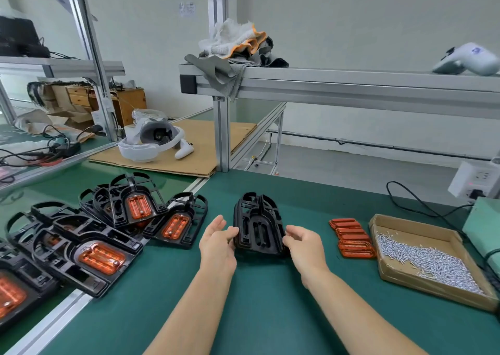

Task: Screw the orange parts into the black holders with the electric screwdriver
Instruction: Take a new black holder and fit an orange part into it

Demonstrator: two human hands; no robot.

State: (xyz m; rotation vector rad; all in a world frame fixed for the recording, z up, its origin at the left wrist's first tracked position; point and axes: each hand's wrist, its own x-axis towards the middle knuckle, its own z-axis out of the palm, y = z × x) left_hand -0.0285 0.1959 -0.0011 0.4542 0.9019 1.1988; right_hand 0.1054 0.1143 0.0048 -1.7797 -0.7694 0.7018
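Both hands point(217, 242) point(304, 243) flank black holder point(258, 225).

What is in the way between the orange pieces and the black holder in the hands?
Nothing visible. The stack of orange parts lies on the bare green mat, just right of the right hand. That hand and the left hand flank the empty black holder. Only open mat lies between.
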